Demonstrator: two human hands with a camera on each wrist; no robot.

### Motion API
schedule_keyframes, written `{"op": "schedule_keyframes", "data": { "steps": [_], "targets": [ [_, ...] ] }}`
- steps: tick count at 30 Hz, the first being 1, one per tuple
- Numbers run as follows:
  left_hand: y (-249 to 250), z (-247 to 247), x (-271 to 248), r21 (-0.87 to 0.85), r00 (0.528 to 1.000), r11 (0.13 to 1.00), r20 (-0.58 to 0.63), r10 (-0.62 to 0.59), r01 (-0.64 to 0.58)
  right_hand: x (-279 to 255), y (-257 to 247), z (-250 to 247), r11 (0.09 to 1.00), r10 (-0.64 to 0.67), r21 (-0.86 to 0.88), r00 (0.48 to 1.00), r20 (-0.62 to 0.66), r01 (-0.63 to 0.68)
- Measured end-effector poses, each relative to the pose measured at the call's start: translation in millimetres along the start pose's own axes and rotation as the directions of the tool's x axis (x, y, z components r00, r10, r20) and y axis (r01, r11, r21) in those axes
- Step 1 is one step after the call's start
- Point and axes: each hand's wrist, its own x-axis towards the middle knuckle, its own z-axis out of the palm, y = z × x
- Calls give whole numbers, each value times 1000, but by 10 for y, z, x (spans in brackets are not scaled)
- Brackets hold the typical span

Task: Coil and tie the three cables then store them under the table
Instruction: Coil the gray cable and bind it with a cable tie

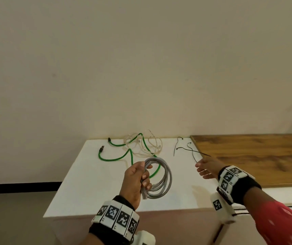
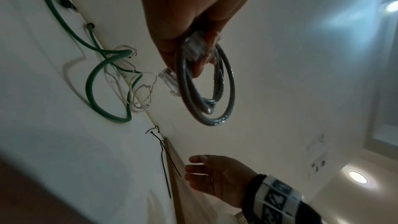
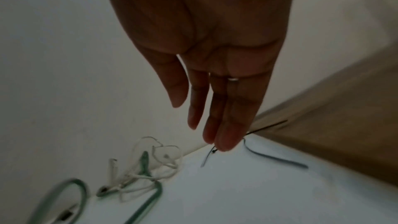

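My left hand (image 1: 134,179) grips the coiled grey cable (image 1: 161,177) above the white counter (image 1: 92,183). My right hand (image 1: 208,167), fingers straight and empty, hovers by the thin black zip ties (image 1: 186,149). The loose green cable (image 1: 117,156) and tangled white cable (image 1: 147,145) lie near the wall.

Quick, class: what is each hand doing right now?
Left hand: closed round the coiled grey cable.
Right hand: open, holding nothing, near the black zip ties.

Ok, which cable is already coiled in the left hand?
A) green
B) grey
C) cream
B: the left hand grips the grey cable as a coil above the table, while the green cable and cream cable lie loose on it.
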Motion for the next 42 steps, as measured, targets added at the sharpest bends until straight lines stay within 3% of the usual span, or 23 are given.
{"op": "schedule_keyframes", "data": {
  "steps": [3, 10, 18, 22, 24, 30, 33, 35, 38, 42],
  "targets": [
    [-75, -52, 206, 4, 1000, 1000, -19, -2, 2, 499, -105, -8, 951, -32, -310, 999, -33, 21],
    [-242, -170, 706, 11, 998, 999, -45, -46, 47, 1624, -200, 74, 617, -93, -784, 996, 11, 66],
    [-326, -251, 1006, 29, 999, 999, -32, -42, 43, 2203, -162, 179, 421, -70, -904, 996, 48, 73],
    [-375, -288, 1000, 56, 998, 997, -46, -41, 43, 2054, -283, 234, 335, -189, -937, 981, 36, 99],
    [-374, -279, 965, 61, 998, 997, -56, -42, 46, 1880, -420, 233, 346, -275, -930, 961, 25, 124],
    [-227, -155, 719, 112, 998, 994, -59, 12, -6, 1012, -716, 135, 591, -482, -740, 876, -3, 323],
    [-134, -74, 535, 100, 998, 995, -51, 30, -25, 368, -724, 248, 795, -494, -341, 861, 117, 502],
    [-54, -22, 402, 56, 999, 998, -42, 26, -24, -52, -636, 378, 898, -436, 59, 866, 243, 436],
    [70, 45, 209, -32, 1000, 999, -18, 3, -3, -485, -509, 557, 888, -403, 391, 817, 412, 241],
    [202, 98, -42, -109, 1000, 994, -15, -27, 25, -783, -464, 631, 833, -451, 478, 841, 299, 277]
  ]
}}
